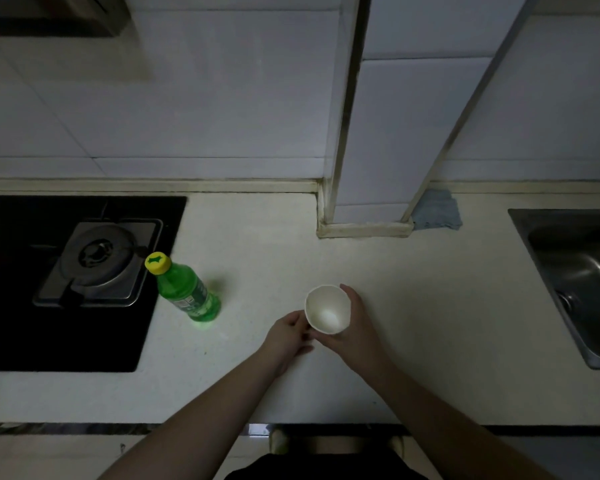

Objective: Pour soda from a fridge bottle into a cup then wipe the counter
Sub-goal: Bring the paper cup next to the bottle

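The white paper cup (327, 309), empty at centre frame, sits on the counter (430, 306); the right hand (355, 327) wraps its side and the left hand (288, 336) pinches its near wall. It looks light and crushable, so a gentle mid-wall hold suits. The capped green bottle (187, 292) stands left of it, probably heavier and slick; grip its waist.

Pale counter (413, 289) fills mid frame. White paper cup (327, 309) at centre, empty, mouth up. Right hand (355, 323) wraps its right side; left hand (288, 336) pinches its lower left wall. Green bottle (184, 292) with yellow cap (158, 263) stands left of centre, capped, at the edge of the black gas hob (66, 282). Blue cloth (437, 214) lies upper right beside a tiled pillar (378, 133). Steel sink (575, 282) at right edge.
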Available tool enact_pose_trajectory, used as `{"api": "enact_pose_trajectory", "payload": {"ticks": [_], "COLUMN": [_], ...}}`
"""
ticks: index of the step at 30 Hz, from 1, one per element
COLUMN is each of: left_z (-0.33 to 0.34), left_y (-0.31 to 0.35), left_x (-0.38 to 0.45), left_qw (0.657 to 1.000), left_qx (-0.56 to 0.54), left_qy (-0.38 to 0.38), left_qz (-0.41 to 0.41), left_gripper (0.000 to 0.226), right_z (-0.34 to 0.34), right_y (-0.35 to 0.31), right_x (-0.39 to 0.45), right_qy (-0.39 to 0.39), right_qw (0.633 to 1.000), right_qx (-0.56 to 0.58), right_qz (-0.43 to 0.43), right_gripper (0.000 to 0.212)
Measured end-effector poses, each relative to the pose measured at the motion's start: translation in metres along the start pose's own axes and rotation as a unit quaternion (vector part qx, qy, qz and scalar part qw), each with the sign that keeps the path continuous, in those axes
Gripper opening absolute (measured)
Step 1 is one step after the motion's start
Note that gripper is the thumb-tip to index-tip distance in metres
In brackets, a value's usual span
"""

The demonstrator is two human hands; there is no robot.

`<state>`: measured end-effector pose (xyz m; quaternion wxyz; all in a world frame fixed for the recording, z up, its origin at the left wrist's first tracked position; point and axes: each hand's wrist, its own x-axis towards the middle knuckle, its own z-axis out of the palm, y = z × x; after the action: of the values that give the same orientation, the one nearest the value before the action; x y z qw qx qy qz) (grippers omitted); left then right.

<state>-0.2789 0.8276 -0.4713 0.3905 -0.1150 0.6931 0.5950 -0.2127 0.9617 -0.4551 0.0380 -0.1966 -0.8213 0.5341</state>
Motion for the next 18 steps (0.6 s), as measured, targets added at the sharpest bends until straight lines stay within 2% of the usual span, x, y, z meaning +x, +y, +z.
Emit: {"api": "enact_pose_trajectory", "payload": {"ticks": [9,13,18], "left_z": [-0.009,-0.012,-0.023], "left_y": [0.009,0.011,0.010], "left_x": [-0.006,-0.008,-0.012], "left_qw": [0.999,0.997,0.995], "left_qx": [0.034,0.077,0.091], "left_qy": [-0.019,0.001,0.012], "left_qz": [-0.017,-0.003,0.029], "left_gripper": [0.023,0.039,0.036], "right_z": [-0.007,-0.017,-0.041], "right_y": [-0.002,-0.004,-0.011], "right_x": [0.000,0.000,0.001], "right_qy": [-0.043,-0.050,-0.087], "right_qw": [0.999,0.999,0.993], "right_qx": [0.001,-0.011,-0.083], "right_qz": [0.013,0.019,-0.009], "right_gripper": [0.108,0.122,0.126]}}
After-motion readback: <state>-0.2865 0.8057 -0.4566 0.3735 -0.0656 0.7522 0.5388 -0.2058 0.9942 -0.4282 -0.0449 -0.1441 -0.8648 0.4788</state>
